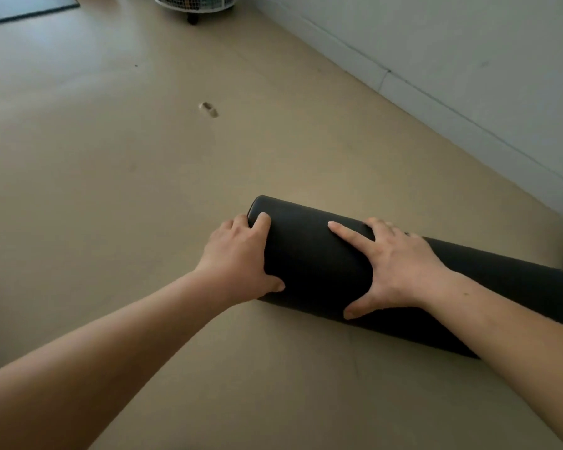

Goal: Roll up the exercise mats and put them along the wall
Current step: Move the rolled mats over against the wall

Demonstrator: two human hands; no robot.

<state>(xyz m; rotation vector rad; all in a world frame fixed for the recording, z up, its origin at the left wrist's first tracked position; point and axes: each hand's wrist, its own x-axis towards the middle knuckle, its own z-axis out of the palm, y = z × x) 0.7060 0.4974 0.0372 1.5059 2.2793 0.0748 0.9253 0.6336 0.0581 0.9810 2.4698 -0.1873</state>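
Both arms I'm watching are bare: left forearm [111, 352] and right forearm [517, 336] uncovered right to the frame edge. Left hand [238, 264], right hand [400, 271] bare too, fingers [348, 233] with short trimmed nails. Small dark spot [465, 294] on right forearm near wrist.

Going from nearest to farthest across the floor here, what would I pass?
Rolled black exercise mat → small pale oval scuff mark → white wire-mesh cage on a black castor.
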